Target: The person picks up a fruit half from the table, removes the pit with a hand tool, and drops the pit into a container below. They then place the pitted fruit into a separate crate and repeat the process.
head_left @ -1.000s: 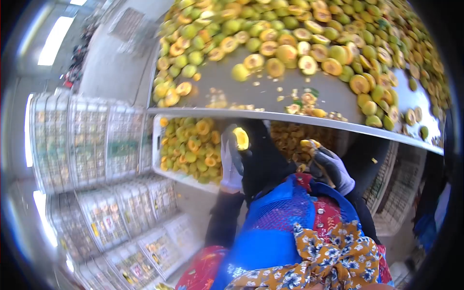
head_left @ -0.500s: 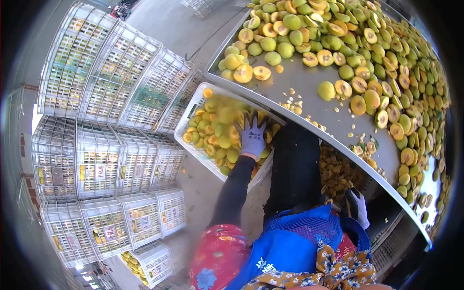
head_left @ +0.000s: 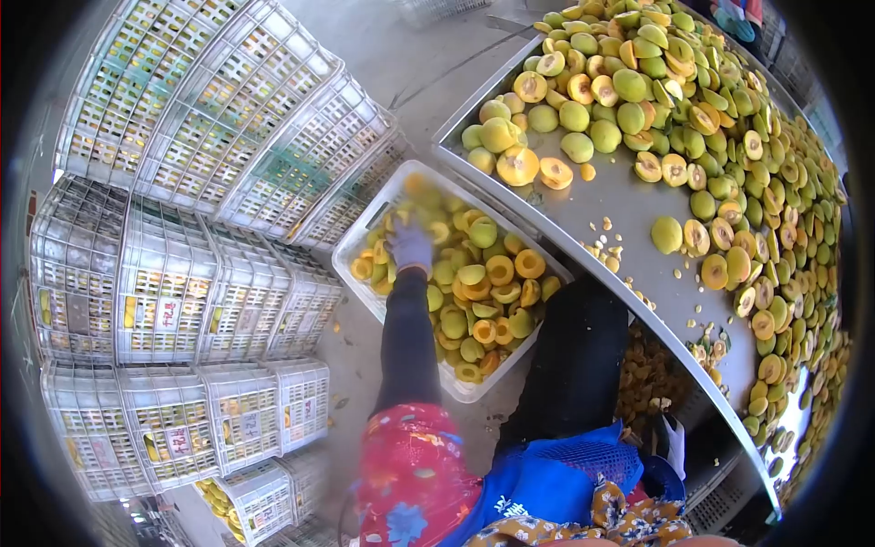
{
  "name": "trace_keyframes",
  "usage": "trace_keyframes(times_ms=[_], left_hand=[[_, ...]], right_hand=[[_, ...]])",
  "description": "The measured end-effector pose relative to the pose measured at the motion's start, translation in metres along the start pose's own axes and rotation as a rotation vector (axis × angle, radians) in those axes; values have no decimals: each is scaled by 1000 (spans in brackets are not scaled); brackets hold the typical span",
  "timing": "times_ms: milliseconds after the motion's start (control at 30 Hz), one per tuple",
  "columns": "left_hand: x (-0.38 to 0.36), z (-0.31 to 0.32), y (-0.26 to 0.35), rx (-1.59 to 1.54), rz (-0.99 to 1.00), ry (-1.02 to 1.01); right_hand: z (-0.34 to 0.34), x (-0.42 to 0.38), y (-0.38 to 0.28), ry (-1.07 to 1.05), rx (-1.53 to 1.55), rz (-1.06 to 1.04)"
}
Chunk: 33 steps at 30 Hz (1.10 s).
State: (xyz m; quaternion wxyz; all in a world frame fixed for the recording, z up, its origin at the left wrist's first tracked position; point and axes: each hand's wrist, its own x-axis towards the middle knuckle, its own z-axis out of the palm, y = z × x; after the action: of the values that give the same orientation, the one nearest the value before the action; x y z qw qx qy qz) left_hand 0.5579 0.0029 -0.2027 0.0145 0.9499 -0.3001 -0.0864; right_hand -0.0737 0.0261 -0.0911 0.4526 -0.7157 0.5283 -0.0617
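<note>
My left hand [head_left: 410,244], in a pale purple glove with dark fingertips, reaches over the far left part of a white plastic crate [head_left: 467,392]. Halved yellow-green fruits [head_left: 469,273] fill the crate, and the hand touches those near its back left. Motion smears its fingers, so their grip cannot be made out. Low at the right, beside the metal table's edge, my right hand [head_left: 673,445] shows a white and dark glove, partly hidden by the blue apron and shadow. Its fingers are not clear. Below the table edge lies a heap of brownish fruit pieces [head_left: 649,374].
A metal table [head_left: 620,205] holds many halved fruits and loose pits on the right. Stacked white crates [head_left: 173,319] of fruit stand along the left. Another crate [head_left: 260,506] sits at the lower left. Part of another person [head_left: 736,20] shows at the top right.
My left hand has moved from the crate's right side to its back left, uncovering fruit halves there. The view has shifted, and my right hand stays low beside the table edge.
</note>
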Motion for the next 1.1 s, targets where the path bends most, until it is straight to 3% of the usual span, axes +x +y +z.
trace_keyframes(times_ms=[67, 100, 200, 267, 300, 367, 433, 500, 600, 700, 767, 933, 967, 1100], left_hand=[[15, 12, -13, -207, -120, 68], [18, 18, -17, -212, 38, 235], [-5, 2, -1, 13, 266, 209], [2, 36, -22, 41, 349, -41], [11, 63, -35, -109, 268, -17], [-1, 36, -17, -53, 171, -75], [-14, 32, -3, -85, 154, 40], [-56, 9, 6, -176, 224, 62], [-142, -8, 0, -106, 326, -60], [-175, 26, -38, -340, 197, -48], [-188, 34, -57, -319, 109, -116], [-246, 60, -68, -127, 138, 20], [-250, 72, -72, -122, 147, 124], [-234, 19, -60, -196, 104, -164]], right_hand=[[5, -2, 16, -6, 193, 144], [6, -2, 15, -9, 210, 167], [6, 10, 5, -19, 195, 204], [4, 30, -5, -31, 189, 220], [3, 43, -14, -41, 187, 234], [7, 69, -36, -56, 175, 244], [13, 90, -55, -87, 174, 243], [19, 105, -71, -115, 179, 236], [26, 117, -91, -165, 186, 215], [34, 122, -107, -222, 190, 178], [37, 120, -116, -259, 197, 157], [41, 108, -130, -315, 234, 104], [42, 103, -130, -322, 245, 96], [39, 83, -128, -349, 274, 59]])
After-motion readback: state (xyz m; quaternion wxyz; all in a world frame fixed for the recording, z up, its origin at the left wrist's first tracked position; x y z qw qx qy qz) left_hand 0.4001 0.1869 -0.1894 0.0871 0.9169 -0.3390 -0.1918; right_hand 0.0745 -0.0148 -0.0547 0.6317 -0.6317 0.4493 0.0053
